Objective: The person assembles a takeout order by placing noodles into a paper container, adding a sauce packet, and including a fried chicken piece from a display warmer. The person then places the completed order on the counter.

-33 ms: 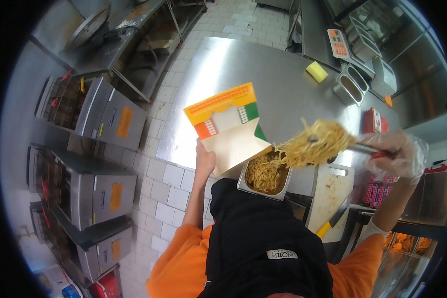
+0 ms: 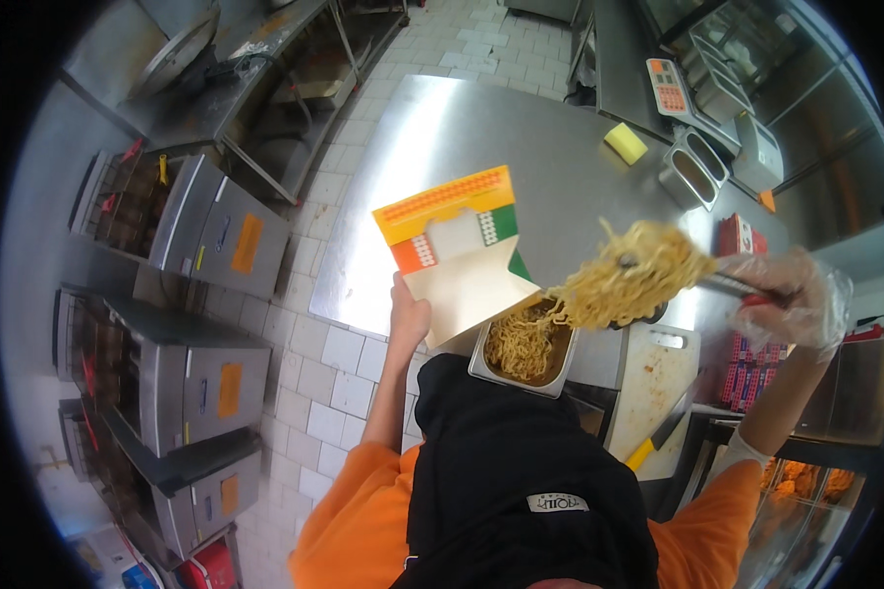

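Note:
My left hand (image 2: 410,312) is closed on the lower left edge of an open paper food box (image 2: 467,294), printed yellow, orange and green with a pale inside. In its clear plastic glove, my right hand (image 2: 791,302) grips metal tongs (image 2: 725,283) with a red part at the handle. A large clump of noodles (image 2: 638,280) hangs from the tongs, to the right of the box and raised. More noodles (image 2: 523,346) lie in a deep steel pan (image 2: 558,378) against my apron, partly below the box. Loose strands trail from the clump toward this pan.
Under the box stretches a steel table (image 2: 383,196). A white cutting board (image 2: 658,378) with a yellow-handled knife (image 2: 658,437) lies right of the pan. Farther back are a yellow sponge (image 2: 626,143), steel containers (image 2: 692,177) and a scale (image 2: 670,93). Fryers (image 2: 192,383) line the left.
The box in my left hand has shifted slightly to the right. My right hand and the noodle clump have also moved a little to the right.

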`<act>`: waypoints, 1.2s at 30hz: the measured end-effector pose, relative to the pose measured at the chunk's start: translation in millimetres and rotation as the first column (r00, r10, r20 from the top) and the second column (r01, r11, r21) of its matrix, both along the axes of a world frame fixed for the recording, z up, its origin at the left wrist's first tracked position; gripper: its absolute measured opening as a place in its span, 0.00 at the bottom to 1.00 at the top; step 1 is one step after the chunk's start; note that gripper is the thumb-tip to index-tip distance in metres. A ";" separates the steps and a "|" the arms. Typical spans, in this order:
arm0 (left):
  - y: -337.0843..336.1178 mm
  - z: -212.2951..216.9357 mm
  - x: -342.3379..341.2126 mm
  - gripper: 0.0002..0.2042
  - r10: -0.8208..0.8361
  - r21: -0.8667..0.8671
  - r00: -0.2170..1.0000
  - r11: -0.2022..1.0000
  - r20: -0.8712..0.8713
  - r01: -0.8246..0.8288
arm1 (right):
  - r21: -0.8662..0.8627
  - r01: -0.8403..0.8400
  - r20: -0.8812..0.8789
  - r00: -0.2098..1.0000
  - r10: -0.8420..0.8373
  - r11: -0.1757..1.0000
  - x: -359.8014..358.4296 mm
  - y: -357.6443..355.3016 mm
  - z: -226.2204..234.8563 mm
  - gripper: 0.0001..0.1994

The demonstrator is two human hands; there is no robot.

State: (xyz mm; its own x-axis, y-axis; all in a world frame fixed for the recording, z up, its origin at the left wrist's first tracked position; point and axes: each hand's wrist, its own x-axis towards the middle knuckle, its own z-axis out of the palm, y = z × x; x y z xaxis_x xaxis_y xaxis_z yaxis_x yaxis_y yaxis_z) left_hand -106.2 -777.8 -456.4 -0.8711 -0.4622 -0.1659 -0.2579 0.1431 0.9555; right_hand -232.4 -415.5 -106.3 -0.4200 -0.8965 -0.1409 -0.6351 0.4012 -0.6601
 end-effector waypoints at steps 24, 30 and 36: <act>42.4 67.6 1.8 0.38 -0.330 0.490 0.944 0.825 0.012 0.283 | 0.623 0.241 -0.642 0.701 0.310 0.744 37.4 -102.5 -31.8 0.12; 45.8 72.2 9.0 0.39 -0.384 0.462 0.923 0.812 -0.037 0.356 | 0.826 0.014 -0.282 0.876 0.391 0.564 29.8 -133.9 -66.4 0.10; 44.9 72.7 9.6 0.41 -0.422 0.485 0.904 0.779 -0.063 0.398 | 0.562 0.209 -0.551 0.817 0.173 0.801 20.2 -105.6 -38.2 0.11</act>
State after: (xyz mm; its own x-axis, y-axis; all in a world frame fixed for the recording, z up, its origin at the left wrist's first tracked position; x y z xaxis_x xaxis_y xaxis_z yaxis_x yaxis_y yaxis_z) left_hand -96.7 -732.9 -383.7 -0.9457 0.0846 -0.3139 -0.3250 -0.2224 0.9192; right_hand -212.2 -521.1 -144.4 -0.6063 -0.7095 -0.3592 -0.7897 0.5901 0.1675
